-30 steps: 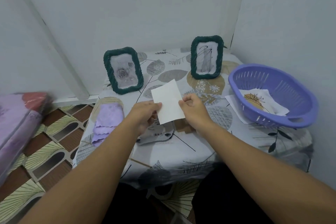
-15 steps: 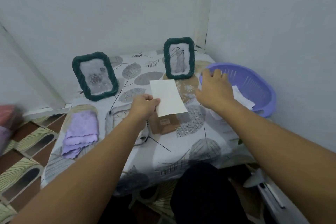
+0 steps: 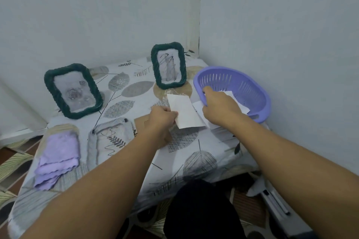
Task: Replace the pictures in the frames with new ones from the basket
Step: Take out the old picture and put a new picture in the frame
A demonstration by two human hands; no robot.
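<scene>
Between finger and thumb, my left hand [image 3: 161, 120] pinches a blank white picture [image 3: 185, 111] just above the table. My right hand [image 3: 219, 106] reaches over the near rim of the purple basket [image 3: 250, 87], and its fingers dip out of sight onto the white pictures [image 3: 240, 105] inside. Two green rope-edged frames stand at the back, a wide one [image 3: 72, 91] on the left and a narrow one [image 3: 168, 66] beside the basket. A clear frame pane [image 3: 110, 136] and a brown backing board [image 3: 140, 122] lie flat under my left wrist.
A folded purple cloth [image 3: 58, 159] lies at the table's left front. The leaf-print tablecloth [image 3: 194, 163] covers a small table set into a corner, with walls behind it and on the right. Another white sheet [image 3: 198, 105] sticks out beside the basket.
My right hand let go of the picture and moved right, onto the basket. The left hand kept the picture and carried it toward the basket. The view swung right.
</scene>
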